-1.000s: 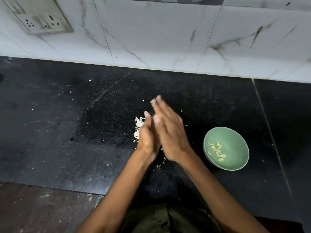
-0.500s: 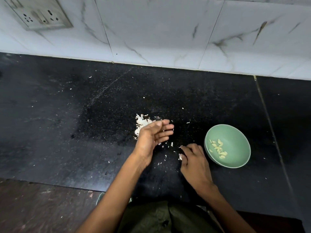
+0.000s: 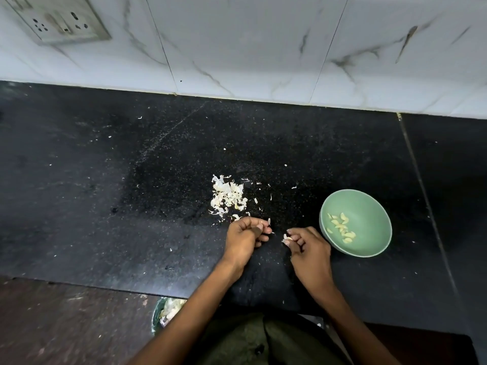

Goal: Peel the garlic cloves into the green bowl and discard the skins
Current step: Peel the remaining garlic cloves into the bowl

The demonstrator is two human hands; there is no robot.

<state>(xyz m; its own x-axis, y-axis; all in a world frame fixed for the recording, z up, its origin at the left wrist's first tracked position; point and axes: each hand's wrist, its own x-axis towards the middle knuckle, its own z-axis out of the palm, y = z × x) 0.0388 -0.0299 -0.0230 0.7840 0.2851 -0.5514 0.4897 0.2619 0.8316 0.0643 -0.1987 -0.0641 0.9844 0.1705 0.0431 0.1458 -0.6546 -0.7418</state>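
Left hand (image 3: 246,237) curled at frame centre, contents unclear, right hand (image 3: 307,243) pinching papery white garlic skin (image 3: 286,237), peeled pale cloves (image 3: 341,227) in round green bowl (image 3: 374,206) at right

Black speckled stone table (image 3: 131,180) fills most of the view, one seam running front to back near its right end. Behind the table, a white marble-look tile wall (image 3: 250,43) with grey veins and thin grout lines. Socket plate (image 3: 60,22) on the wall, above the table's left end. Dark brown floor (image 3: 66,325) below the table's front edge. Dim, even light.
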